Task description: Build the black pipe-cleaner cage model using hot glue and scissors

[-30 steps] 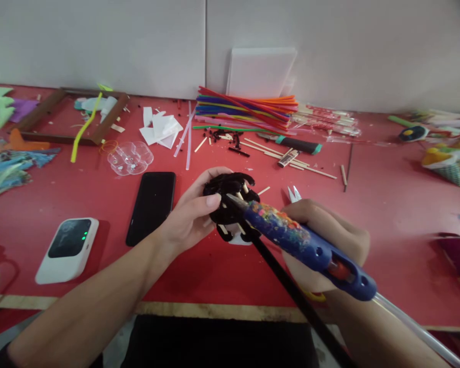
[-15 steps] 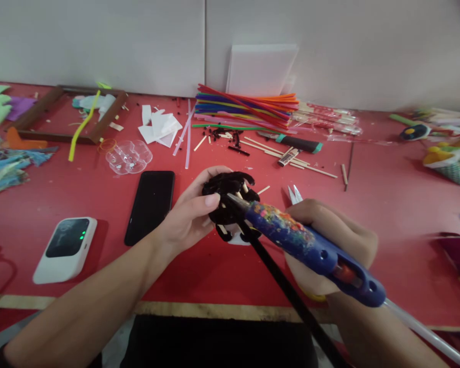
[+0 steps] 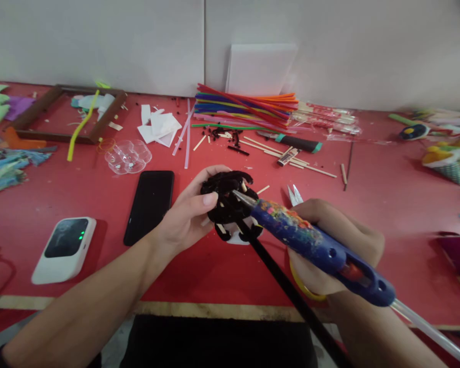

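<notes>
My left hand (image 3: 189,212) is closed around a black fuzzy craft piece (image 3: 226,186), thumb pressed on its front, with short wooden stick ends showing in it. In my right hand (image 3: 329,230) is a blue hot glue gun (image 3: 291,225), stained with dried glue, a clear glue stick (image 3: 425,322) sticking out behind. Its metal nozzle points at the craft piece; whether it touches cannot be made out. A long black pipe cleaner (image 3: 283,286) runs from the piece toward the lower right. Scissor blades (image 3: 295,195) and a yellow loop (image 3: 306,286) show around my right hand.
A black phone (image 3: 149,207) and a white device with a screen (image 3: 65,250) lie left on the red table. Behind are coloured pipe cleaners (image 3: 245,110), a cutter knife (image 3: 301,143), wooden sticks (image 3: 310,167), white paper scraps (image 3: 161,128) and a brown frame (image 3: 53,136).
My right hand and the glue gun have shifted slightly right, drawing the nozzle back a little. The left hand keeps its hold on the craft piece, with hardly any movement.
</notes>
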Demonstrator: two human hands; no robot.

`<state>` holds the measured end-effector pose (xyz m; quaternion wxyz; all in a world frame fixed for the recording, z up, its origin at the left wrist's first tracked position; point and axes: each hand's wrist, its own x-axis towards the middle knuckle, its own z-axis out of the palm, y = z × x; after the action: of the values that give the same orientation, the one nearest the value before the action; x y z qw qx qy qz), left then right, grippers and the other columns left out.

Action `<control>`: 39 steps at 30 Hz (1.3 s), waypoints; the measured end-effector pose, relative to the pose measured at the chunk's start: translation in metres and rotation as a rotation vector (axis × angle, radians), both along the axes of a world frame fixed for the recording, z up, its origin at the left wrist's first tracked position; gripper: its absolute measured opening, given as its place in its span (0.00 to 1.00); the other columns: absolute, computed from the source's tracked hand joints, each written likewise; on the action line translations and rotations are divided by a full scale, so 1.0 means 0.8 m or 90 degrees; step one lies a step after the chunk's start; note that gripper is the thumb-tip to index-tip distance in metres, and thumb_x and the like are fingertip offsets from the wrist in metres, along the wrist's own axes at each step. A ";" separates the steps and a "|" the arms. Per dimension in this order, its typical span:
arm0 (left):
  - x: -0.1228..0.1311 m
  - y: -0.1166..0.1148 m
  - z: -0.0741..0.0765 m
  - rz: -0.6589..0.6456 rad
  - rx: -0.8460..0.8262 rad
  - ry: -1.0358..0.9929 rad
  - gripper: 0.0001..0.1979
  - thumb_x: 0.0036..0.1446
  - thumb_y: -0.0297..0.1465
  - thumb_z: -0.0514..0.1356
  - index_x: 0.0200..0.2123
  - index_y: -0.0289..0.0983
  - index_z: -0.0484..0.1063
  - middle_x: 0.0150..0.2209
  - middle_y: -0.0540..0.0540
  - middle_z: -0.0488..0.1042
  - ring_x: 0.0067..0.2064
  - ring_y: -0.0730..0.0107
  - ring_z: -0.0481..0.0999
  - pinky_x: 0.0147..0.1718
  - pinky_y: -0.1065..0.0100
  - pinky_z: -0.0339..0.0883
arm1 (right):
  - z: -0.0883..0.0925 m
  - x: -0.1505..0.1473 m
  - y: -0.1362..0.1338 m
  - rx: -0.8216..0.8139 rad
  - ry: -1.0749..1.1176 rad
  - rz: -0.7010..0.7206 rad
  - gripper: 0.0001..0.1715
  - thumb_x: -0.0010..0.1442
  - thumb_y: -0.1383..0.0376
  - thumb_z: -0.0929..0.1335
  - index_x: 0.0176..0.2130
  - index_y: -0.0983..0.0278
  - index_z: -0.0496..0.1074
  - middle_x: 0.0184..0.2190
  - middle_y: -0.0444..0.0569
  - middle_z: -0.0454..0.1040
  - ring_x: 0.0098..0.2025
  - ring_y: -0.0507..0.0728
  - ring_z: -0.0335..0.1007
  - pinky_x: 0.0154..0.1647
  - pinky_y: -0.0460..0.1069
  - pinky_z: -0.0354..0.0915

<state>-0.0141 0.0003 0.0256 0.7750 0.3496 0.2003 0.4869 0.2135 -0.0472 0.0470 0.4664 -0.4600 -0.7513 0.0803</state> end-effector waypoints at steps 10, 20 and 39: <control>0.000 0.000 0.003 0.014 -0.015 0.003 0.22 0.54 0.41 0.73 0.51 0.44 0.76 0.51 0.46 0.80 0.48 0.60 0.82 0.44 0.63 0.77 | -0.001 0.009 -0.001 0.000 -0.022 -0.008 0.11 0.48 0.68 0.68 0.34 0.57 0.71 0.24 0.43 0.67 0.21 0.54 0.57 0.22 0.52 0.58; 0.000 0.000 0.008 -0.005 -0.025 0.019 0.26 0.54 0.46 0.72 0.52 0.41 0.74 0.49 0.43 0.80 0.43 0.57 0.82 0.41 0.58 0.78 | 0.007 0.006 -0.001 0.031 -0.037 -0.021 0.08 0.49 0.69 0.67 0.32 0.58 0.69 0.23 0.41 0.65 0.21 0.50 0.54 0.21 0.49 0.55; 0.002 0.000 0.010 0.004 -0.062 0.009 0.27 0.51 0.45 0.75 0.51 0.40 0.76 0.48 0.42 0.80 0.40 0.60 0.82 0.34 0.64 0.76 | 0.001 0.015 0.005 0.058 -0.074 -0.041 0.04 0.53 0.68 0.69 0.32 0.61 0.69 0.23 0.39 0.68 0.21 0.47 0.59 0.20 0.45 0.55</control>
<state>-0.0127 0.0001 0.0337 0.7882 0.3143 0.2304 0.4762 0.2252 -0.0429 0.0479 0.4451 -0.4659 -0.7648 0.0041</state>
